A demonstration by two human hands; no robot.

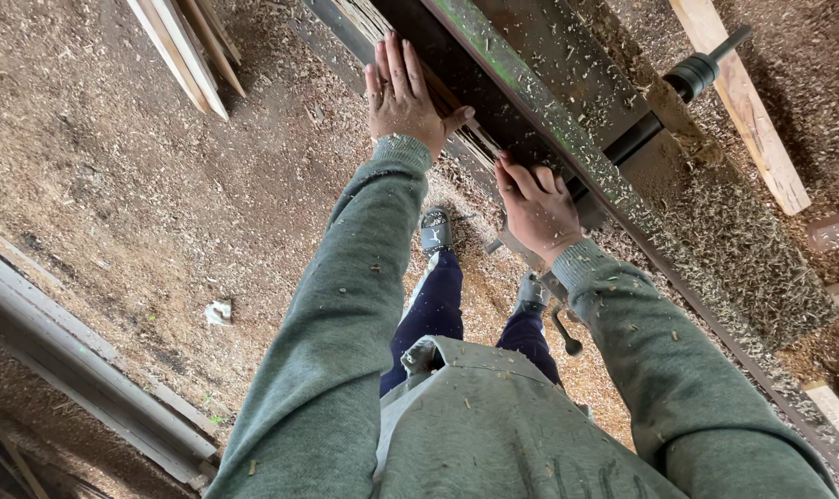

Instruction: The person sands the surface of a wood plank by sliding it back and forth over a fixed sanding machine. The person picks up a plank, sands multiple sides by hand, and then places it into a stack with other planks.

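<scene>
Head view, looking down along both green sleeves to a woodworking machine (567, 102) running from far left to near right, its bed thick with shavings.

Left hand (403, 92): flat, fingers spread and extended, palm pressed on a stack of thin wood strips (470, 139) that sits on edge against the machine's near side. Not clenched, not wrapped around anything; it presses only.

Right hand (538, 205): fingers curled over the near end of the same stack, where it meets the machine's edge. It looks like a light grasp on the strip ends, though the fingertips are partly hidden, so how firm it is I cannot tell.

Stack position: directly under the left palm, running on toward the far left, and ending at the right hand's fingers. Both hands touch it, with the stack between them and the machine's side.

Risks, as judged from here:
- Right hand's fingers lie just beside the machine's edge; a slip of the strips could pinch them against the metal.
- Thin strips held only by flat pressure could fan out or slide off.
- Sawdust floor (142, 185) is loose, and the feet are in open sandals (435, 231); footing could shift while leaning in.
- Black handle (701, 69) far right, well apart from both hands.

Loose planks (190, 46) lie far left.
</scene>
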